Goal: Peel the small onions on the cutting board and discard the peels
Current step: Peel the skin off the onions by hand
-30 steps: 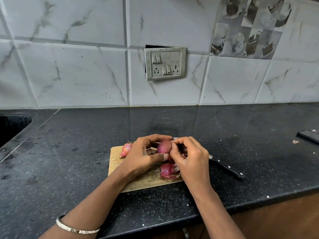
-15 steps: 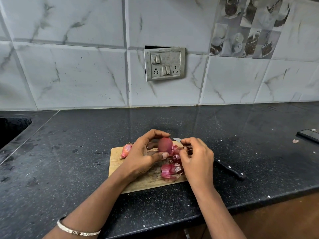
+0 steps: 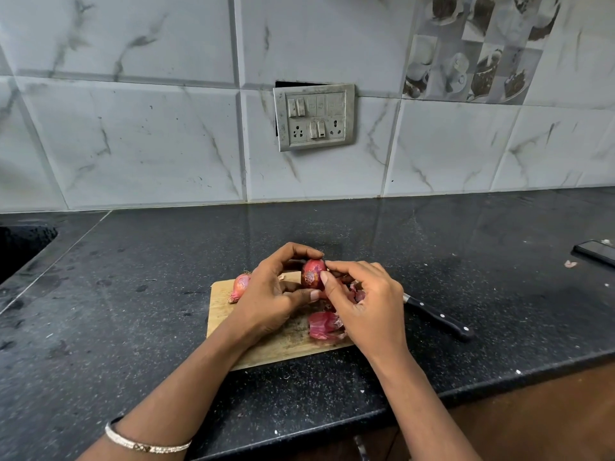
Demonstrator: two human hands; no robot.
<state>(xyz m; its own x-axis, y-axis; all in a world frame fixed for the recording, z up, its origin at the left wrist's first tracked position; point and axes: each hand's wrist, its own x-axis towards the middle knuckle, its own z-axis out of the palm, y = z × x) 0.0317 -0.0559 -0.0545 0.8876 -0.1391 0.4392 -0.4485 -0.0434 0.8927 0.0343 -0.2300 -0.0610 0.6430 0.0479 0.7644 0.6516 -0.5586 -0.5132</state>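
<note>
While the left hand [image 3: 269, 301] grips the onion [image 3: 312, 274] just above the far edge of the board [image 3: 226, 314], the right hand [image 3: 369, 304] pinches its skin at the top, with peel scraps under its curled fingers. Best to turn the onion with the left, strip skin down in whole sheets, and drop them on the peel pile [image 3: 324, 324]. A second onion [image 3: 240, 286] waits at far left. The knife [image 3: 436, 316] lies to the right.

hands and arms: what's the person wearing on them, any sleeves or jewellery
No sleeves or gloves show: both forearms are bare to the frame edge. The left hand has a thin metallic bangle at the wrist, silver-gold with a small patterned section. The right hand shows no ring, watch or band.
</note>
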